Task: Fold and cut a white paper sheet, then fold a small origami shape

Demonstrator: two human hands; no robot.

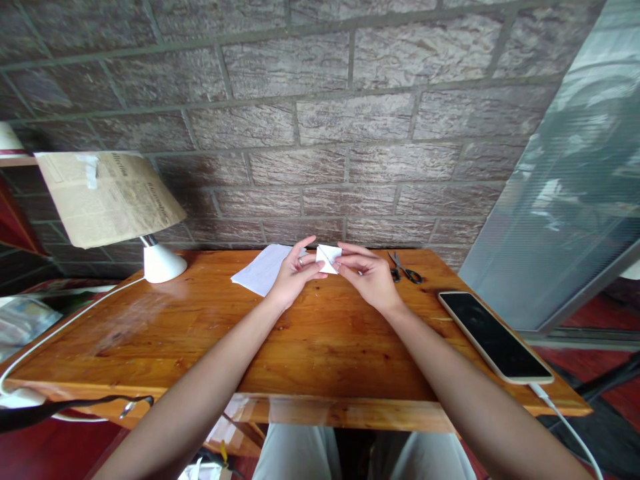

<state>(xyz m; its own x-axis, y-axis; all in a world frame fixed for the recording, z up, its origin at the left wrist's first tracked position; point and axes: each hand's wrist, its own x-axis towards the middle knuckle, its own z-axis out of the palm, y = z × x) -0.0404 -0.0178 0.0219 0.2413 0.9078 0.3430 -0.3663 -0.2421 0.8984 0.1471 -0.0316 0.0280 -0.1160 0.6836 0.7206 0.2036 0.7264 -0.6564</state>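
Both my hands meet above the far middle of a wooden table [310,347]. Between them is a small folded piece of white paper [329,257]. My left hand [296,273] pinches its left side with thumb and fingers. My right hand [369,272] grips its right side, fingers curled over the edge. The paper is held a little above the tabletop.
A sheet of white paper [261,269] lies behind my left hand. Scissors [404,268] rest at the back right. A phone [494,335] with a white cable lies near the right edge. A lamp [117,207] with a newspaper shade stands back left before a brick wall.
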